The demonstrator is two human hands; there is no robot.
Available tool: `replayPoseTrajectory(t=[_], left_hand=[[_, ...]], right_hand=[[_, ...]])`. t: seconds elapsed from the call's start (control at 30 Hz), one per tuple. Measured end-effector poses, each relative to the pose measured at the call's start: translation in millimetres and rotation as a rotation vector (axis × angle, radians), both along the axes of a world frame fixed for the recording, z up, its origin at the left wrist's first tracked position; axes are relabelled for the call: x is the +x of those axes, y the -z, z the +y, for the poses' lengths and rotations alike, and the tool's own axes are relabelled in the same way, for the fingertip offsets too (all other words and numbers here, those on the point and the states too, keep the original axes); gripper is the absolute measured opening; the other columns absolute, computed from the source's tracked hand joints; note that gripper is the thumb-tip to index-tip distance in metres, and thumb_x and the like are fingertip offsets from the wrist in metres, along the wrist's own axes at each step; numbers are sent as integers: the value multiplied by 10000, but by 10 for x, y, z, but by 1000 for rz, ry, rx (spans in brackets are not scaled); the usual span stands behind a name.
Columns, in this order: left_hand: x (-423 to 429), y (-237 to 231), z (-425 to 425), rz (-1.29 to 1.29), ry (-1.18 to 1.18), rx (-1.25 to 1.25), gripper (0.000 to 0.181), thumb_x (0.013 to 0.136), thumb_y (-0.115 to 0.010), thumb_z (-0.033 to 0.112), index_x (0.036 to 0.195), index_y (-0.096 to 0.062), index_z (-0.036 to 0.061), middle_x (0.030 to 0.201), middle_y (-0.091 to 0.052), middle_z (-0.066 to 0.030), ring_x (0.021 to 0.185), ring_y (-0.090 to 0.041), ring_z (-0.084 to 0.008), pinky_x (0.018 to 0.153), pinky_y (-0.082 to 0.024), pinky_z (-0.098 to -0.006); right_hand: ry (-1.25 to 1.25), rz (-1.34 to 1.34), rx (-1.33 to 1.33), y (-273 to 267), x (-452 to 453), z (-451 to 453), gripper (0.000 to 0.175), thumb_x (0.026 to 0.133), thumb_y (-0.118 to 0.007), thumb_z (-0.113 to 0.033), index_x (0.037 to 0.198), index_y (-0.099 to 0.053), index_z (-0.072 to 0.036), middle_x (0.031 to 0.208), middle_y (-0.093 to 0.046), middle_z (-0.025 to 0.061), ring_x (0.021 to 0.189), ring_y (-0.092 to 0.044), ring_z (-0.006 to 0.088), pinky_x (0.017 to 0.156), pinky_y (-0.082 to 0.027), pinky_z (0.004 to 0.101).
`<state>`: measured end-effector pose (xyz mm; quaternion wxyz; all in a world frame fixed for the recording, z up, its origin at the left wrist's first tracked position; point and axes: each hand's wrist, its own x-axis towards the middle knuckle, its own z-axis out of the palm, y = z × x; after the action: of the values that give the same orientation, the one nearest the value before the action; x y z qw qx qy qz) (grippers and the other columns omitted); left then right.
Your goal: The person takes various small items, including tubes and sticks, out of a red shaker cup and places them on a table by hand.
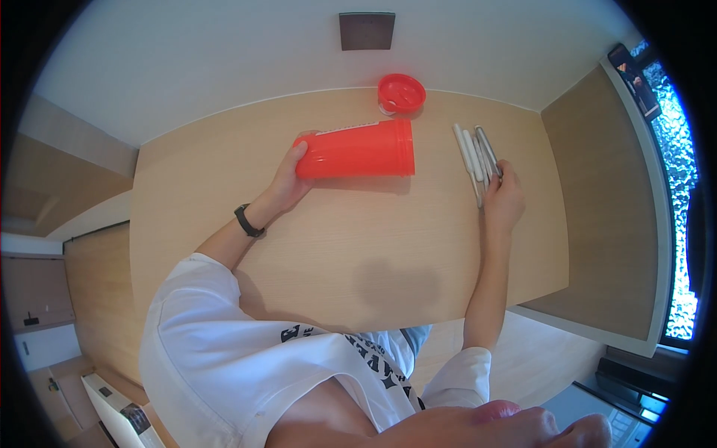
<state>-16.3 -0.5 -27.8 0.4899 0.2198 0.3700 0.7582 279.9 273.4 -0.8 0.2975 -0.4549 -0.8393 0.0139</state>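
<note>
My left hand (290,173) grips the base end of a red plastic container (355,151), which is tilted onto its side with its ribbed rim pointing right. A white strip with writing runs along its upper side; the inside is hidden. A round red plastic lid (401,93) lies beyond it at the table's back edge. To the right, several slim utensils (472,155) in white and metal lie side by side on the table. My right hand (505,193) pinches the near end of the rightmost silver metal utensil (488,148); the exact kind of tool is unclear.
The light wood table (336,241) meets a white wall at the back. A wooden side panel (610,196) rises on the right, with a phone (634,82) on its upper edge. A dark square plate (367,31) is on the wall.
</note>
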Motion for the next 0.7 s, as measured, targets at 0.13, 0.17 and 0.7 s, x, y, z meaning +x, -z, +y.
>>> replayPoseTrajectory(t=[0.13,0.17,0.7], left_hand=[[6,-1,2,7,-1,1,447,1005,-516,438,1340,-460,148,1372,-511,-49,1307,-468,-194,1102,-380,-417],[2,12,5,9,0,1,449,1004,-516,440,1341,-459,149,1373,-510,-48,1308,-467,-194,1103,-378,-418],[-5,21,1,-11,9,15,453,1009,-511,430,1349,-454,136,1394,-502,-58,1321,-458,-198,1117,-366,-407]], right_hand=[[6,7,18,12,70,77,220,894,-640,-125,1114,-638,-142,985,-685,85,884,-671,315,705,-537,450],[-4,13,29,24,84,95,209,894,-641,-127,1102,-645,-138,977,-686,85,881,-672,314,705,-537,451],[12,-52,-140,-33,167,121,179,897,-681,-240,980,-643,-87,916,-652,96,851,-651,321,690,-519,448]])
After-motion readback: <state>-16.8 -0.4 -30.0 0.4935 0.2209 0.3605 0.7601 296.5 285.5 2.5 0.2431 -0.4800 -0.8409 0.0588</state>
